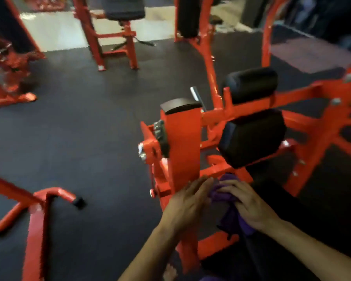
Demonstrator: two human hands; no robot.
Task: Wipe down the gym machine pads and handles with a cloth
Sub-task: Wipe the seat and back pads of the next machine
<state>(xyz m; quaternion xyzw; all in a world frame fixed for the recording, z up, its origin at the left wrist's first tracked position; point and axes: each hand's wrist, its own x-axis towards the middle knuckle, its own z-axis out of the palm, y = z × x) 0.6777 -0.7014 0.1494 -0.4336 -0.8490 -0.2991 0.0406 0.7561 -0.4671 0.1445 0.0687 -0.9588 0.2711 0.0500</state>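
While the right hand [249, 203] has its fingers curled over a bunched purple cloth [230, 211], pressing it down around 5 o'clock in the view, the left hand [187, 201] is just laid flat, fingers straight, against the orange upright post [182, 147] right beside it. Looks to me like that left hand is bracing, holding nothing, so the other can scrub harder. The cloth sits on what I think is the dark seat pad [288, 209] at the machine's near end, though it's blurry down there. Out past the hands, at about 2 o'clock, are two black roller pads [251, 136], one above the other, on the orange frame [296, 94]. My guess is those come next. Other orange machines stand on the black rubber floor [89, 118] toward 11 o'clock.
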